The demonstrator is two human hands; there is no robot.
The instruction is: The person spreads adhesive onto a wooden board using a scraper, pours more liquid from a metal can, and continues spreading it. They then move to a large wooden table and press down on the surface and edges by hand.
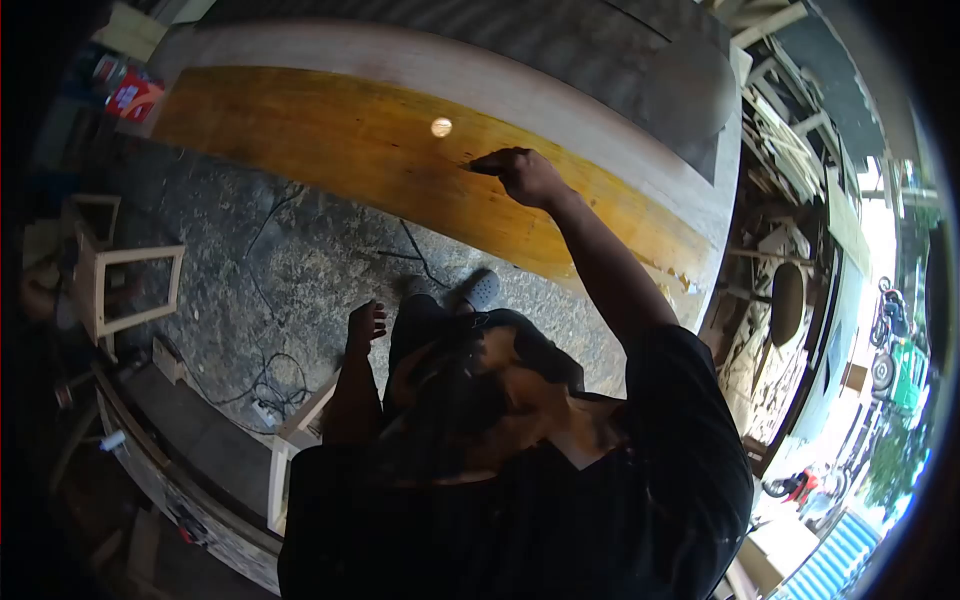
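Note:
A long wooden board (330,130), stained glossy yellow-orange, lies across a pale surface (400,60). My right hand (530,177) is over the board, right of its middle, with fingers wrapped round a small dark object (485,164) whose tip points left at the wood. What that object is I cannot make out. A bright round light spot shows on the board, up and left of the hand. My left hand (370,325) hangs low beside my body, fingers curled, touching neither board nor table; whether anything is in it is hidden.
A red container (134,97) stands at the board's far left end. Wooden frames (140,254) are on the left, with cables (275,385) on the stained floor. Stacked wood pieces (790,150) fill the right side. A dark panel (500,30) lies beyond the board.

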